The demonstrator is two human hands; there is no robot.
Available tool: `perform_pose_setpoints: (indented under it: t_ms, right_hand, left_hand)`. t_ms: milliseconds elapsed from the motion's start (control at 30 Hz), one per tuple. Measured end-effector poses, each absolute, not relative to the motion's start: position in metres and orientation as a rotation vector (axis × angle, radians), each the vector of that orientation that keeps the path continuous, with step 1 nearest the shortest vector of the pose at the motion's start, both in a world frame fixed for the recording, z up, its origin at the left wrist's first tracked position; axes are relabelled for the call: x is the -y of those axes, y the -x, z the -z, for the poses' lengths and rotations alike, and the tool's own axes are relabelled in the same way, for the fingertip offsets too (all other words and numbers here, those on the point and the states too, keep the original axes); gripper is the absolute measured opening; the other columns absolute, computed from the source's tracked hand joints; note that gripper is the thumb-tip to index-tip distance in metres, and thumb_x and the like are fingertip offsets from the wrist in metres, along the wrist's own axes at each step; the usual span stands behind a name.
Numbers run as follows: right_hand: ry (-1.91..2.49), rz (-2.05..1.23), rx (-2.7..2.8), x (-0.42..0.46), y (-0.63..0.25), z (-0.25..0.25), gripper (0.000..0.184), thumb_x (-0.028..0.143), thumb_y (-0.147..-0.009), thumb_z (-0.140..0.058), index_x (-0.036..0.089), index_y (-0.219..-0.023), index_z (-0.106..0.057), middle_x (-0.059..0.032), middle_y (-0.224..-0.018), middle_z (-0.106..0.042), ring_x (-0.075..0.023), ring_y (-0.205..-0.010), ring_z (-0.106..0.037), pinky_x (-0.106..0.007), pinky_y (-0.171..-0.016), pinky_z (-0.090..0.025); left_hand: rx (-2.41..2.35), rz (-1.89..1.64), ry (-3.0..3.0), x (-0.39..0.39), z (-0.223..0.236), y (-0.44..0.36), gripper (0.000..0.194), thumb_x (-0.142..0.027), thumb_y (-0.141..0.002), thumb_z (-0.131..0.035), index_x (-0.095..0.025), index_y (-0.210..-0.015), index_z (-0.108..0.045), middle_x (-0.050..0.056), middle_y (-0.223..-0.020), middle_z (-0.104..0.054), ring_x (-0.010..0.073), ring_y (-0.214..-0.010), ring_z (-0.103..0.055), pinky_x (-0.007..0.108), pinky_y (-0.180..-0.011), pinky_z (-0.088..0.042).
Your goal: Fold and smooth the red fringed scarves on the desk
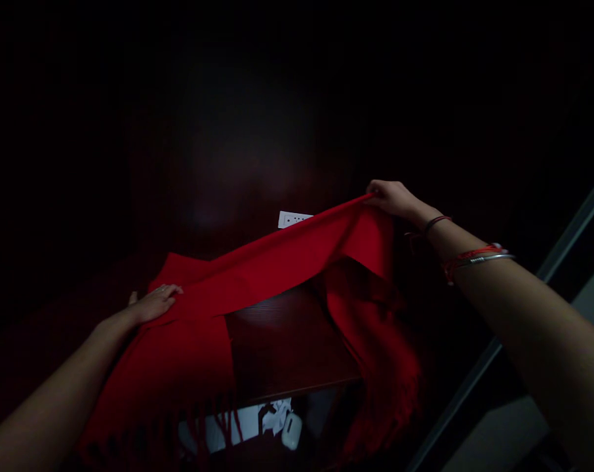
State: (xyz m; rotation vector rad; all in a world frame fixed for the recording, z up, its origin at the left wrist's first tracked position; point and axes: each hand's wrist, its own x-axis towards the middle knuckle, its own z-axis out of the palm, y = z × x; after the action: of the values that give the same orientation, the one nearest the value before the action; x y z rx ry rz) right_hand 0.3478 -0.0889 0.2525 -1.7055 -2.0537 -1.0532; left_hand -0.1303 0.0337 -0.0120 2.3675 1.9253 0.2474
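Observation:
A red scarf (272,269) with fringed ends lies partly on a dark wooden surface (292,341). My right hand (390,198) pinches its upper edge and holds that stretch raised at the right. From there the cloth slopes down to the left, and a fringed end hangs below the right side. Flat on the scarf at the left rests my left hand (157,303), fingers stretched out, pressing on the cloth. Another fringed end drapes over the front edge beneath it. Bracelets circle my right wrist.
Behind the scarf, a white socket plate (288,219) is partly covered. Below the front edge lie a small white rounded case (291,431) and crumpled white paper (276,414). A pale metal-like strip (478,367) runs diagonally at the right. Much of the surroundings is too dark to make out.

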Motion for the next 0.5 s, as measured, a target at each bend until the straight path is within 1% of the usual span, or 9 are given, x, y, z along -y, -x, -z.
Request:
perform_pose_setpoints:
  t_ms: [100, 200, 267, 333, 400, 467, 500]
  right_hand:
    - [1.613, 1.128, 2.063, 0.08, -0.335, -0.253, 0.022, 0.028, -0.073, -0.044, 0.013, -0.087, -0.054, -0.0067, -0.082, -0.055, -0.0154, -0.072, -0.048, -0.024, -0.063, -0.034]
    - [1.667, 1.137, 2.086, 0.075, -0.317, -0.248, 0.02, 0.028, -0.074, -0.043, 0.014, -0.083, -0.055, -0.0073, -0.083, -0.052, -0.0151, -0.071, -0.048, -0.023, -0.059, -0.033]
    - [1.698, 1.158, 2.002, 0.075, -0.302, -0.247, 0.022, 0.029, -0.076, -0.04, 0.015, -0.086, -0.054, -0.0076, -0.085, -0.051, -0.0153, -0.07, -0.047, -0.024, -0.057, -0.032]
    - [1.693, 1.207, 1.854, 0.076, -0.287, -0.25, 0.026, 0.031, -0.079, -0.034, 0.016, -0.093, -0.051, -0.0084, -0.091, -0.05, -0.0162, -0.071, -0.047, -0.025, -0.057, -0.031]
    - [1.67, 1.261, 1.73, 0.073, -0.274, -0.253, 0.031, 0.031, -0.082, -0.027, 0.017, -0.101, -0.046, -0.0096, -0.097, -0.048, -0.0179, -0.075, -0.047, -0.026, -0.059, -0.031]
    - [1.69, 1.267, 1.778, 0.066, -0.264, -0.251, 0.033, 0.027, -0.083, -0.023, 0.016, -0.105, -0.045, -0.0111, -0.101, -0.047, -0.0195, -0.08, -0.046, -0.028, -0.062, -0.031]
    - [1.739, 1.241, 1.875, 0.061, -0.259, -0.246, 0.032, 0.025, -0.083, -0.023, 0.016, -0.104, -0.046, -0.0118, -0.101, -0.048, -0.0203, -0.082, -0.046, -0.029, -0.064, -0.031]
  left_hand:
    - [-1.914, -0.239, -2.371, -0.027, 0.008, 0.129, 0.034, -0.019, -0.081, -0.02, -0.021, -0.109, -0.038, 0.005, -0.131, -0.025, 0.0214, -0.119, -0.016, 0.057, -0.086, -0.01]
    - [-1.906, -0.245, -2.372, -0.023, 0.003, 0.131, 0.035, -0.02, -0.08, -0.02, -0.022, -0.109, -0.038, 0.005, -0.13, -0.026, 0.022, -0.119, -0.018, 0.057, -0.086, -0.011]
    - [-1.894, -0.252, -2.385, -0.021, 0.0, 0.13, 0.036, -0.022, -0.078, -0.022, -0.023, -0.109, -0.04, 0.004, -0.129, -0.029, 0.0231, -0.119, -0.02, 0.057, -0.086, -0.013]
    - [-1.852, -0.242, -2.406, -0.018, -0.003, 0.126, 0.037, -0.025, -0.076, -0.024, -0.023, -0.109, -0.041, 0.004, -0.128, -0.031, 0.0244, -0.119, -0.02, 0.056, -0.087, -0.014]
    - [-1.756, -0.214, -2.44, -0.013, -0.006, 0.117, 0.041, -0.029, -0.076, -0.025, -0.023, -0.113, -0.039, 0.005, -0.129, -0.029, 0.0243, -0.119, -0.018, 0.054, -0.089, -0.014]
    - [-1.62, -0.187, -2.49, -0.005, -0.01, 0.108, 0.043, -0.032, -0.076, -0.024, -0.022, -0.117, -0.035, 0.004, -0.131, -0.026, 0.0224, -0.12, -0.015, 0.051, -0.091, -0.014]
    - [-1.552, -0.177, -2.514, -0.002, -0.012, 0.103, 0.044, -0.033, -0.077, -0.023, -0.023, -0.118, -0.034, 0.003, -0.131, -0.024, 0.0213, -0.121, -0.014, 0.049, -0.092, -0.013]
